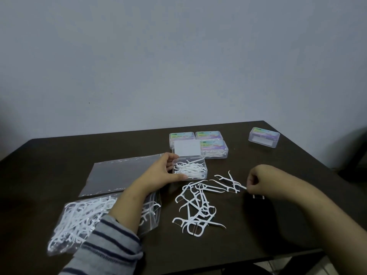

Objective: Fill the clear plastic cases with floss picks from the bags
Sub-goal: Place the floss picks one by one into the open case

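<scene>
Tabletop (258, 225): dark brown, wood-grain finish, matte; far edge runs close along the wall, right edge angles toward the viewer. Wall (178, 56): plain, pale grey-blue, unmarked apart from one small dark speck at left. Dark shape (355, 155) beyond the tabletop's right edge, identity indeterminate. Pale floor (317, 268) visible below the near right corner.

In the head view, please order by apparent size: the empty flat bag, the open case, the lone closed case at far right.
1. Empty flat bag, clearly largest.
2. Open case and lone closed case look alike; the lone case lies farther away, so I do not rank them.
</scene>
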